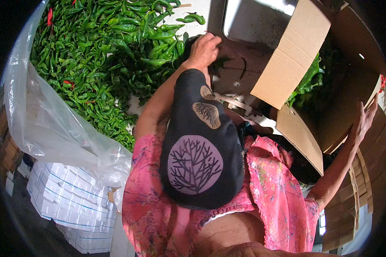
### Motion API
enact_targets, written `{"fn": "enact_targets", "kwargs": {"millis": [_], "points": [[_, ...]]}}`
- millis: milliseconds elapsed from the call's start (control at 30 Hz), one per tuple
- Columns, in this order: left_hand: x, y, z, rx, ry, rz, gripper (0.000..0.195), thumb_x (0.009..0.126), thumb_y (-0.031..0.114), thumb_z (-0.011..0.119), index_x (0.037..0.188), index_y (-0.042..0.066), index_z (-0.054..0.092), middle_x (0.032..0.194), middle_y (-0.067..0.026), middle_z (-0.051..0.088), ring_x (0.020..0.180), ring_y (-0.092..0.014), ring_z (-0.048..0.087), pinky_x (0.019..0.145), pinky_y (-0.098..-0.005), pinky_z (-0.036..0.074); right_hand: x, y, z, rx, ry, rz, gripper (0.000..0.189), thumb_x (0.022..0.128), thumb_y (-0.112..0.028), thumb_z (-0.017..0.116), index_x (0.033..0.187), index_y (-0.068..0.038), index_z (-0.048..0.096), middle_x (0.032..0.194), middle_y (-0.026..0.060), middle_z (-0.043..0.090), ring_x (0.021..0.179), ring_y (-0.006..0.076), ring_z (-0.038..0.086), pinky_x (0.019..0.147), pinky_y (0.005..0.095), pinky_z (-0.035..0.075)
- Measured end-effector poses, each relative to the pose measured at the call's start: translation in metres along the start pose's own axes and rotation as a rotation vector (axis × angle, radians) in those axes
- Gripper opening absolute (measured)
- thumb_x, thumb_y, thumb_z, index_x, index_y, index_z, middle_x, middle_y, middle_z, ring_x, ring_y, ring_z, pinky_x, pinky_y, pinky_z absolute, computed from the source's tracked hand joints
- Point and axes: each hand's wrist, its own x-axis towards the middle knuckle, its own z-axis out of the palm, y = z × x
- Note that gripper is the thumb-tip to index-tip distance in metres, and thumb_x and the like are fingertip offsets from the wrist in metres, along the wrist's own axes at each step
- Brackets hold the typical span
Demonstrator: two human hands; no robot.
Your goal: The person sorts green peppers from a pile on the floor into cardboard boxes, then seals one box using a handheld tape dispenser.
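Note:
My left hand (204, 48) is curled at the right edge of a large heap of green peppers (125, 45); what lies under its fingers is hidden. My right hand (365, 120) is at the far right, thumb and fingers apart, against the side of an open cardboard box (344, 106). Green peppers (308, 78) show inside the box, partly behind a raised flap (292, 54). Black cloth (202, 128) with tree prints hangs before my chest and covers part of the middle.
Clear plastic sheeting (61, 125) borders the heap at left. Bundled white boxes (70, 196) stand lower left, and stacked cardboard (339, 212) lower right. A metal tray (257, 27) lies at the top. Two loose green peppers (193, 19) lie near the heap.

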Motion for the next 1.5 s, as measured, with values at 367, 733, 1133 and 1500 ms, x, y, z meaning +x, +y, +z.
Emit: {"fn": "enact_targets", "kwargs": {"millis": [367, 733, 1133, 1500], "points": [[-0.001, 0.015, -0.015, -0.402, -0.198, -0.121, 0.017, 0.09, 0.017, 0.064, 0.105, 0.01, 0.067, 0.098, -0.0111, 0.066, 0.1, -0.028, 0.061, 0.093, -0.0434, 0.05, 0.0, 0.0, -0.002, 0.023, -0.013, -0.07, 0.076, 0.09, -0.028, 0.065, 0.156, -0.01, 0.033, 0.162, 0.0144, 0.028, 0.148, 0.0307, 0.028, 0.121, 0.0428, 0.021], [-0.004, -0.076, -0.105, 0.65, -0.275, -0.265, 0.082, 0.073, 0.009, 0.078, 0.147, 0.021, 0.044, 0.133, -0.019, 0.048, 0.121, -0.037, 0.048, 0.099, -0.0478, 0.042, 0.003, -0.001, -0.001, 0.12, -0.041, -0.11, 0.073, 0.09, -0.02, 0.065, 0.156, -0.013, 0.035, 0.162, 0.0131, 0.03, 0.15, 0.027, 0.024, 0.123, 0.0418, 0.016], [-0.028, -0.082, -0.123, 0.49, -0.121, -0.283, 0.047, 0.081, -0.001, 0.065, 0.124, 0.014, 0.055, 0.111, -0.0163, 0.059, 0.108, -0.039, 0.058, 0.083, -0.0501, 0.054, -0.016, -0.039, -0.01, 0.271, -0.204, -0.021, 0.083, 0.088, -0.021, 0.066, 0.16, -0.017, 0.024, 0.166, 0.0136, 0.017, 0.154, 0.0286, 0.013, 0.124, 0.0448, 0.011], [-0.005, 0.127, -0.241, -0.673, 0.214, 0.034, 0.054, 0.076, 0.024, 0.083, 0.122, 0.007, 0.06, 0.106, -0.01, 0.068, 0.095, -0.022, 0.066, 0.088, -0.0361, 0.053, -0.034, -0.087, 0.018, 0.24, -0.174, -0.175, 0.091, 0.082, -0.017, 0.07, 0.159, -0.01, 0.023, 0.164, 0.0153, 0.02, 0.152, 0.0303, 0.017, 0.124, 0.0451, 0.012]]}}
